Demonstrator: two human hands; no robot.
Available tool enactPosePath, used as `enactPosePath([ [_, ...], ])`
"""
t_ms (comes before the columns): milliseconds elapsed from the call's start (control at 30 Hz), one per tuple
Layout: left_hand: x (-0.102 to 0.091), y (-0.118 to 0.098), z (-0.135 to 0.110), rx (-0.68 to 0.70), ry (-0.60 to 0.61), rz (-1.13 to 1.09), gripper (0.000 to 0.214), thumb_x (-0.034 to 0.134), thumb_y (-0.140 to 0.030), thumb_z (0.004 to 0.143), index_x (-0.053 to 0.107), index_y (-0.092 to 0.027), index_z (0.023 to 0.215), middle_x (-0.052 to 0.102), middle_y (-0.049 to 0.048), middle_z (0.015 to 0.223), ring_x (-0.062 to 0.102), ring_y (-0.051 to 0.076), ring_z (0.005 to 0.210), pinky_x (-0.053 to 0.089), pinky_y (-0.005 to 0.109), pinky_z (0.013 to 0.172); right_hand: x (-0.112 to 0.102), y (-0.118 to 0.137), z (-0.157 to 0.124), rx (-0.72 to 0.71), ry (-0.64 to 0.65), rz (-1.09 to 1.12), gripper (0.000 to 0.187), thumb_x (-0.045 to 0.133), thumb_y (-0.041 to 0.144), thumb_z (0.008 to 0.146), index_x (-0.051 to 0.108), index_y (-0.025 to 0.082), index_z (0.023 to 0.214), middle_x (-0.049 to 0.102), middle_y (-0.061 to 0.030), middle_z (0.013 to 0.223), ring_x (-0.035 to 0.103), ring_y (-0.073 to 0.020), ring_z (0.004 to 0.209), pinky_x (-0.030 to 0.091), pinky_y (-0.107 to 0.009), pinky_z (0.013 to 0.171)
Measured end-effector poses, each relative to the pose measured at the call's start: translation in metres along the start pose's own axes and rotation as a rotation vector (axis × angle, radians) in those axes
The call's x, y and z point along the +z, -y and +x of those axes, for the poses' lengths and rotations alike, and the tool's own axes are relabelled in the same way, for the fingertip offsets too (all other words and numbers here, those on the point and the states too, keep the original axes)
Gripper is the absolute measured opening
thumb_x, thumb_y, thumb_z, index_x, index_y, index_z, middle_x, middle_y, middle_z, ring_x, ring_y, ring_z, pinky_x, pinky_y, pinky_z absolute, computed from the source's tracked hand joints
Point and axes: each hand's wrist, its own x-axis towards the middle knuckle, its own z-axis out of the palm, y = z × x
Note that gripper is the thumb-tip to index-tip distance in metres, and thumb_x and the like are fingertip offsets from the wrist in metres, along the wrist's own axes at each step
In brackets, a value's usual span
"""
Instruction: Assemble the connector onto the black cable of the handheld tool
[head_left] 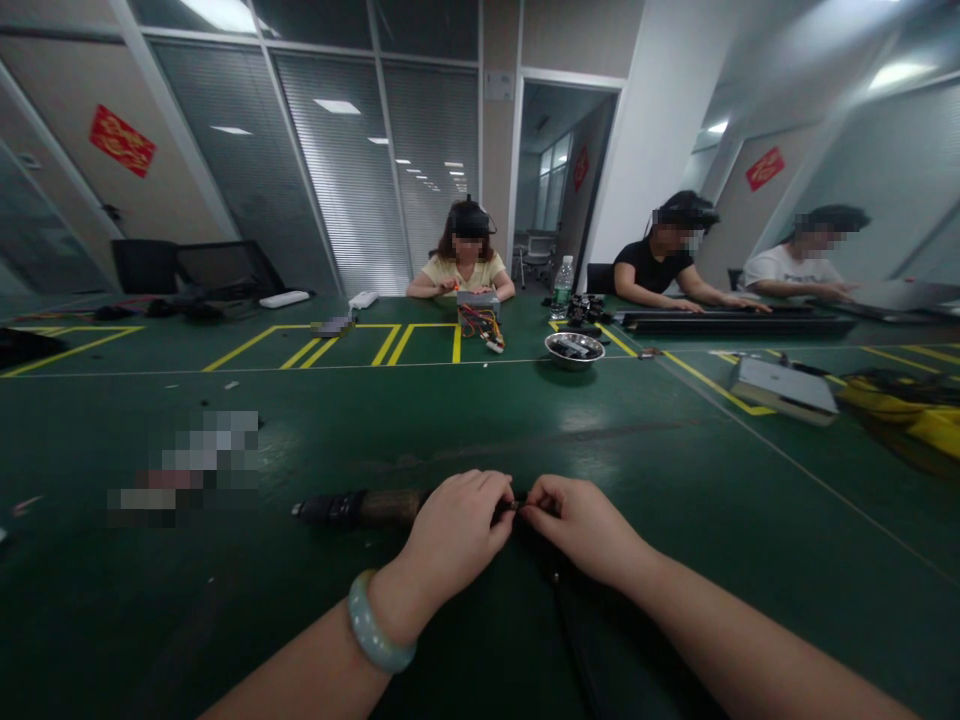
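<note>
A long dark cylindrical tool (382, 508) with a narrow metal tip lies on the green table, tip to the left. My left hand (459, 520), a pale green bangle at its wrist, is closed over the tool's right end. Fingertip to fingertip with it, my right hand (581, 522) pinches a tiny part at that end. A small brass-coloured glint shows between the fingers, but the part itself is mostly hidden. Below my right hand, a thin black cord or rod (574, 640) runs toward the front edge.
Farther off are a metal bowl (574, 350) of small parts, a water bottle (562, 288) and a metal box with coloured wires (480, 312). To the right lie a flat silver case (784, 388) and a yellow-black bundle (911, 410). Several people work across the table.
</note>
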Motion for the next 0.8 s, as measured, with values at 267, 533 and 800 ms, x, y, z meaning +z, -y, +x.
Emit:
enactPosePath([
  [267, 0.0016, -0.0004, 0.001, -0.041, 0.001, 0.019, 0.008, 0.06, -0.021, 0.083, 0.057, -0.023, 0.09, 0.061, -0.0003, 0.089, 0.057, 0.02, 0.086, 0.043, 0.035, 0.077, 0.0016, -0.0021, 0.0009, -0.009, -0.012, -0.007, 0.011, 0.058, 0.028, 0.086, 0.065, 0.02, 0.081, 0.067, 0.0012, 0.074, 0.059, -0.0122, 0.066, 0.036, -0.022, 0.058],
  [533, 0.0017, -0.0014, 0.0016, -0.043, -0.001, 0.036, 0.007, 0.059, -0.021, 0.083, 0.057, -0.022, 0.089, 0.061, 0.0005, 0.088, 0.056, 0.02, 0.084, 0.042, 0.035, 0.075, 0.0009, -0.0021, 0.0011, -0.015, -0.005, -0.01, 0.011, 0.059, 0.029, 0.086, 0.065, 0.021, 0.081, 0.066, 0.0026, 0.073, 0.058, -0.0114, 0.065, 0.035, -0.021, 0.058],
  [800, 0.0009, -0.0015, 0.0, -0.034, -0.011, 0.023, 0.01, 0.06, -0.023, 0.083, 0.056, -0.022, 0.092, 0.063, 0.0017, 0.096, 0.059, 0.02, 0.09, 0.045, 0.037, 0.082, 0.0014, -0.0023, 0.0012, -0.019, -0.002, 0.001, 0.011, 0.059, 0.028, 0.086, 0.064, 0.021, 0.081, 0.066, 0.0026, 0.073, 0.058, -0.0113, 0.065, 0.035, -0.021, 0.058],
])
